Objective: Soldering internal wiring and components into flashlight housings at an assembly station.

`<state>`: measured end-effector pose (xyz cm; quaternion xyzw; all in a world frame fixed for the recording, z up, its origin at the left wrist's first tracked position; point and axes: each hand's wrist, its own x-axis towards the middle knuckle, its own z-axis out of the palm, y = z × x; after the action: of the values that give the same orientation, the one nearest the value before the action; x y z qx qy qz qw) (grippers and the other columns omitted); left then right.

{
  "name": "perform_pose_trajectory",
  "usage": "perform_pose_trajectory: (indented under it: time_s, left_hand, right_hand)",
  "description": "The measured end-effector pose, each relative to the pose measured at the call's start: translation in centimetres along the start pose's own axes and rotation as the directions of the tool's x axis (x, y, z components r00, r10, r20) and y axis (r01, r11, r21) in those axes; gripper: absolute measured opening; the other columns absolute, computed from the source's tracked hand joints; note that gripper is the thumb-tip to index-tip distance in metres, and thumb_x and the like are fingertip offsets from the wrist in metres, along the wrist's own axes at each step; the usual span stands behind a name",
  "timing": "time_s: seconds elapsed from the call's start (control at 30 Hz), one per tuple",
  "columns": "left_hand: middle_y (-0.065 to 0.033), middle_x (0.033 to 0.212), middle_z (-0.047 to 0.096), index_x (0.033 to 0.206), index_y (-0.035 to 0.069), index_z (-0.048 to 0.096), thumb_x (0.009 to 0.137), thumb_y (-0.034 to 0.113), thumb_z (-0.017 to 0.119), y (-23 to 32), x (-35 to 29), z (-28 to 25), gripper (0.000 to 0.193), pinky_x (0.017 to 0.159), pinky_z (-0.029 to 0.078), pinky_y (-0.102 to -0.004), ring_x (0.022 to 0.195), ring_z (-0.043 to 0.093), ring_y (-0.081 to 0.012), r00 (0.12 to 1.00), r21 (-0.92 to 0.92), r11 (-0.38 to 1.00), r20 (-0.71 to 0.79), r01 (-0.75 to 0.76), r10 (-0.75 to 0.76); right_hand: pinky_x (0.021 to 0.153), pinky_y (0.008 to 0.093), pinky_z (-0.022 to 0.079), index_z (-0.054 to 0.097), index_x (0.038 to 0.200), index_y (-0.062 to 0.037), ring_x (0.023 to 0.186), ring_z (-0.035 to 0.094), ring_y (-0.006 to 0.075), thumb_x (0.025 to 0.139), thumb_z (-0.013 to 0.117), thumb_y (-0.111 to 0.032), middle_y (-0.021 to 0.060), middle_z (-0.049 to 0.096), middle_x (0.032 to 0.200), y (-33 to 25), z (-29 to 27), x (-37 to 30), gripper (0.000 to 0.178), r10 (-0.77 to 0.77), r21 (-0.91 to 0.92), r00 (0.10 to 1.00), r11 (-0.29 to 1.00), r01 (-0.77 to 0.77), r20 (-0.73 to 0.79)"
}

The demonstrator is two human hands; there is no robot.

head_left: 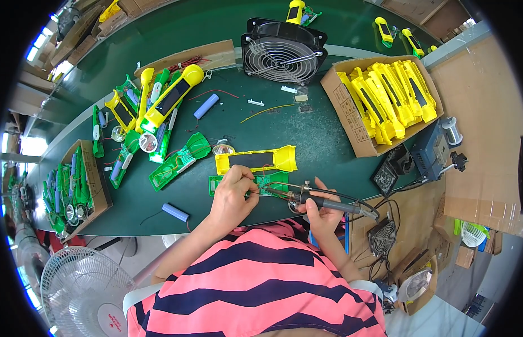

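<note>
My right hand holds a soldering iron, its dark handle at the right and a thin metal feed tube along it. The iron's tip points left over a green plastic flashlight shell half with a small circuit board in it. Above the same shell, my left hand is closed in a pinch; what its fingertips hold is too small to make out. Just beyond lies a yellow shell half with a dark panel, a thin red wire at its edge. A round reflector touches its left end.
Blue cylindrical batteries lie loose. A green shell half and piled flashlight parts are left. Cardboard boxes hold green shells and yellow shells. A black fan stands at the back, a soldering station right.
</note>
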<state>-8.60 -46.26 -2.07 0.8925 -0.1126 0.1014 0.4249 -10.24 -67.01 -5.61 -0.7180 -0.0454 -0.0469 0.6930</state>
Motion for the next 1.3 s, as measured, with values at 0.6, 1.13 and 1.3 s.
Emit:
perform_pose_trajectory:
  time_s: [0.6,1.13,1.3]
  left_hand:
    - [-0.0118,0.084,0.048,0.064,0.0,0.052,0.054,-0.006,0.061,0.2,0.2,0.1,0.015,0.065,0.044,-0.0335,0.076,0.051,-0.027,0.999,-0.005,0.999,0.028,0.041,-0.041]
    - [-0.0106,0.106,0.05,0.105,0.004,0.048,0.059,0.015,0.072,-0.8,-1.6,-0.5,0.054,0.087,0.035,-0.0461,0.096,0.05,-0.0275,0.958,0.247,0.929,-0.006,-0.275,0.285]
    - [-0.0135,0.111,0.045,0.117,0.001,0.046,0.062,0.011,0.068,-1.3,-3.4,-0.2,0.06,0.098,0.028,-0.0506,0.108,0.046,-0.0266,0.954,0.282,0.925,-0.082,-0.254,0.287]
  right_hand:
    - [0.054,0.0209,0.051,0.045,0.097,0.0047,0.057,0.062,0.0161,0.077,0.054,0.001,0.0305,0.041,0.12,0.1,-1.5,-0.5,0.022,-0.073,-0.035,0.995,0.997,0.07,-0.068]
    - [0.054,0.0214,0.051,0.045,0.096,0.0046,0.058,0.062,0.0156,0.077,0.054,0.0,0.0298,0.04,0.121,0.9,-2.4,-0.6,0.022,-0.1,-0.133,0.995,0.986,0.097,-0.015]
    - [0.054,0.022,0.052,0.044,0.096,0.0051,0.059,0.062,0.0162,0.077,0.053,0.003,0.0301,0.039,0.121,-1.1,-1.3,0.0,0.021,-0.034,-0.017,0.999,0.999,0.033,-0.03]
